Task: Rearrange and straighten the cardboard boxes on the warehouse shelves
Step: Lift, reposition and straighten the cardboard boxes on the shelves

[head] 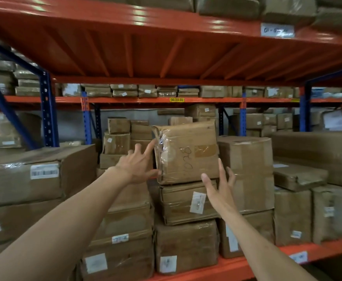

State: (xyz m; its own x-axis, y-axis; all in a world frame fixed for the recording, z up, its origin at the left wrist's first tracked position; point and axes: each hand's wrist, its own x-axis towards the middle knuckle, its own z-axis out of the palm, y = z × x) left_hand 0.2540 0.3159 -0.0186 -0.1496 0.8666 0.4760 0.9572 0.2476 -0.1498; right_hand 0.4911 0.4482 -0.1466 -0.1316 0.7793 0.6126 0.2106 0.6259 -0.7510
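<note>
A taped cardboard box (186, 152) with handwritten numbers on its front sits on top of a stack of two other boxes (186, 201) on the orange shelf (247, 264). My left hand (137, 165) is spread open at the top box's left edge, its fingertips touching the taped corner. Just below the box's lower right corner, my right hand (219, 188) has straight fingers close to or brushing the box. Neither hand grips anything.
A tall box (247, 173) stands right of the stack, with smaller boxes (291, 216) further right. Large boxes (34, 175) fill the left side. Small boxes (119, 138) are piled behind. An orange shelf deck (145, 47) hangs overhead.
</note>
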